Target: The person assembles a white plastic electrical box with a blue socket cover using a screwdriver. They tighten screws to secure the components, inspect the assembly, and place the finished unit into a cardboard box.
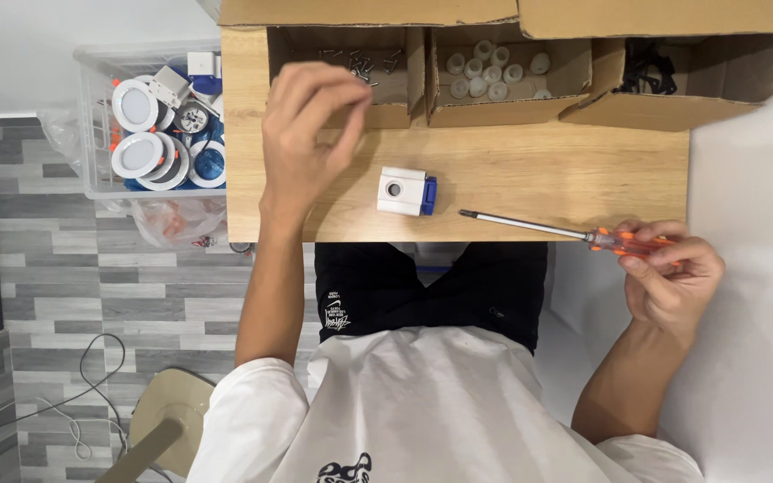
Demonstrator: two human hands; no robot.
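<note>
On the table [530, 170] a small box part [402, 190] lies near the front edge, three cartons behind it: screws [360, 64] in the left carton [337, 76], caps [492, 70] in the middle one [507, 80], clips [646, 64] in the right one [673, 89]. The left hand [310, 134] hovers before the left carton. The right hand [673, 277] holds a screwdriver [556, 230] right of the part. A bin [149, 121] stands left of the table

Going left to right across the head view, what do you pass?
Clear bin of round lights → left hand → white and blue part → screwdriver → right hand holding its orange handle.
</note>
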